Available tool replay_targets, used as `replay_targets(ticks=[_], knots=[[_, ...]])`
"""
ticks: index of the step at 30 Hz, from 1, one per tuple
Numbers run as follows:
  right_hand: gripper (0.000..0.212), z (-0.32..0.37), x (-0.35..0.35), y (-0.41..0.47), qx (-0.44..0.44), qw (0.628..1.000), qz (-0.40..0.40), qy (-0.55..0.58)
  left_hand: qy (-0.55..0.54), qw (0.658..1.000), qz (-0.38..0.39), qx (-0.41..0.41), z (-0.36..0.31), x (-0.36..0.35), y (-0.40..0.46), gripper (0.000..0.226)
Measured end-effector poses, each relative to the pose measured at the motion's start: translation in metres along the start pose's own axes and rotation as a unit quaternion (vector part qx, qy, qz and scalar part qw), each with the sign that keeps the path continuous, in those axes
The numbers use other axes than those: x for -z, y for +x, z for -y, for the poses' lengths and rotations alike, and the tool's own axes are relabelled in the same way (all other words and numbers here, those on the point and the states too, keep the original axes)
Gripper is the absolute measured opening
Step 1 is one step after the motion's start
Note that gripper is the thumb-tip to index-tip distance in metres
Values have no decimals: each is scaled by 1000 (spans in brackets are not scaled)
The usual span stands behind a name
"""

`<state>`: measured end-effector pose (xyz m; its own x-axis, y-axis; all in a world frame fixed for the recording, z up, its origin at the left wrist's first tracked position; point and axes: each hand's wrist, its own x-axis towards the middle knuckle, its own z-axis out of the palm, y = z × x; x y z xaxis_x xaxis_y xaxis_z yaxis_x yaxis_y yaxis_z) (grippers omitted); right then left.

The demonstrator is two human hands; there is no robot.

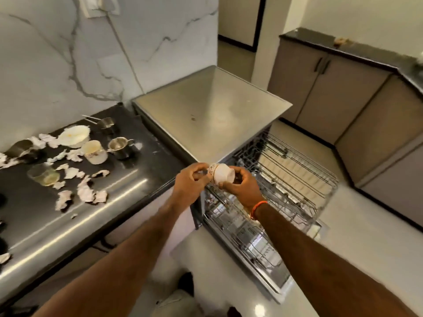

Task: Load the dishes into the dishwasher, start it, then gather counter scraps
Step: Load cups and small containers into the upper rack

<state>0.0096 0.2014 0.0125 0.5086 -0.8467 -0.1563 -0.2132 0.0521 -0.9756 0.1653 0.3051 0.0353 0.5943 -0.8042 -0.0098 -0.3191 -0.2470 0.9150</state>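
Scraps (85,193) across black counter (128,179); both hands' (191,180) grip around white cup (223,176).

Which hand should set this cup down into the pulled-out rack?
Right, probably. The right hand grips the white cup by its base end and already sits above the dishwasher rack. The left hand pinches the rim end on the counter side.
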Motion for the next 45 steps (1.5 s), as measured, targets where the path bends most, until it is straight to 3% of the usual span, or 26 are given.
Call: replay_targets(ticks=[5, 9, 19, 22, 26, 33, 40, 45], knots=[[56, -39, 41, 6, -42, 995, -75, -49, 106, 988, 97, -51, -8, -72, 22, 28], [59, -79, 48, 26, -84, 983, -128, -104, 107, 971, 214, 19, 14, -109, 58, 33], [64, -182, 40, 126, -111, 938, -6, -330, 174, 895, 383, 150, 113, -182, 154, 38], [68, -207, 35, 145, -139, 923, 18, -359, 247, 859, 420, 156, 129, -202, 175, 40], [61, -227, 32, 157, -168, 904, 41, -391, 304, 810, 481, 142, 151, -222, 189, 27], [69, -244, 26, 160, -127, 839, 94, -520, 343, 782, 505, 130, 162, -232, 196, 29], [67, -240, 35, 154, -124, 829, 101, -536, 393, 780, 485, 52, 159, -226, 183, 34], [53, -218, 49, 138, -97, 839, 70, -530, 403, 813, 420, 3, 147, -207, 164, 37]])
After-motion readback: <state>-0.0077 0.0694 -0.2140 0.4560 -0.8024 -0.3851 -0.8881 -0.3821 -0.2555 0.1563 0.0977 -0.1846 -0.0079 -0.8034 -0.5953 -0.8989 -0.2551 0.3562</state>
